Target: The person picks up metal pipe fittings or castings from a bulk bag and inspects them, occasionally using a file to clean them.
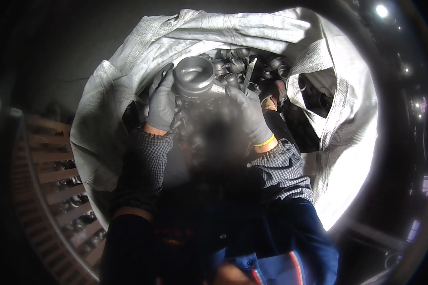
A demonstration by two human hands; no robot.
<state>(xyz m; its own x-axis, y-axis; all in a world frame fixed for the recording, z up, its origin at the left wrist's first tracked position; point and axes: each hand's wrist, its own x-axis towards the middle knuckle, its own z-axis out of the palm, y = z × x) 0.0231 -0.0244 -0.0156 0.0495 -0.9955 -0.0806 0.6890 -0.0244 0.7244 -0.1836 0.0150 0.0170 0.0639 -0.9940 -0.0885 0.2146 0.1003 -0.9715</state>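
A grey metal pipe fitting [195, 88] with a wide round mouth is held up over the bag's contents, its opening facing up. My left hand [160, 104], in a grey glove, is closed on its left side, with the thumb near the rim. My right hand [253, 116], gloved and with a yellow cuff edge, is closed at the right. From its fingers rises a narrow flat metal bar [250, 73], and its thumb is beside the fitting's right side. A dark blur hides the area below the fitting.
A large white woven bag [233, 26] surrounds my hands, with a wide strap loop [335, 95] on the right. Inside lie several dark metal fittings [233, 66]. Left of the bag stands a slatted orange-brown rack [57, 175] with more metal parts behind it.
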